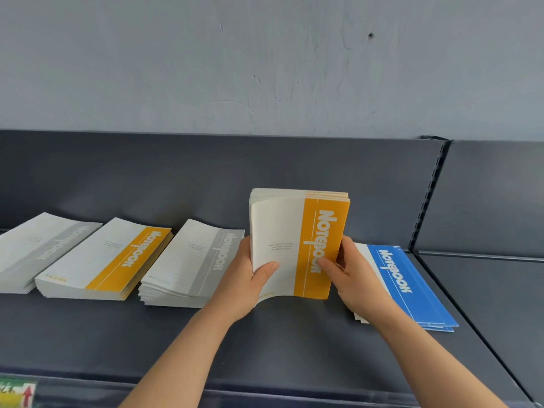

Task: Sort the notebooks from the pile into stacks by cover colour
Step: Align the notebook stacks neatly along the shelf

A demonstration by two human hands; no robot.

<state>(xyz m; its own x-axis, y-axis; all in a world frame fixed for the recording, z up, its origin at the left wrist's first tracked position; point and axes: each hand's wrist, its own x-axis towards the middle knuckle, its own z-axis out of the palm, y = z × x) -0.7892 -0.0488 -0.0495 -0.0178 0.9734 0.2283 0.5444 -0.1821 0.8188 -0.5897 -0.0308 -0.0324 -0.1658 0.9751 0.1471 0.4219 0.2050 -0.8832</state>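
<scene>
Nearest you, a printed label (17, 391) sits on the front lip of the dark shelf (294, 343), well to the left of your left hand (243, 279). Both your forearms reach up over the shelf's bare middle.

Your left hand grips the white edge of a bundle of orange notebooks (294, 240), thumb laid across the front cover and fingers curled behind. Your right hand (351, 273) grips the orange edge opposite, thumb on the orange band. The bundle stands upright between your hands; its lower edge bows, and it seems to be just off the shelf, though the view does not settle that.

Partly under your right wrist and running out to its right lies the blue stack (412, 285), flat and low. Just beside your left hand lies a grey stack (191, 266); left of that the orange stack (103, 260), then a second grey stack (32, 248) at the frame's edge.

Beyond them rises the shelf's dark back panel (176, 178), with a pale wall (265, 69) above it.
</scene>
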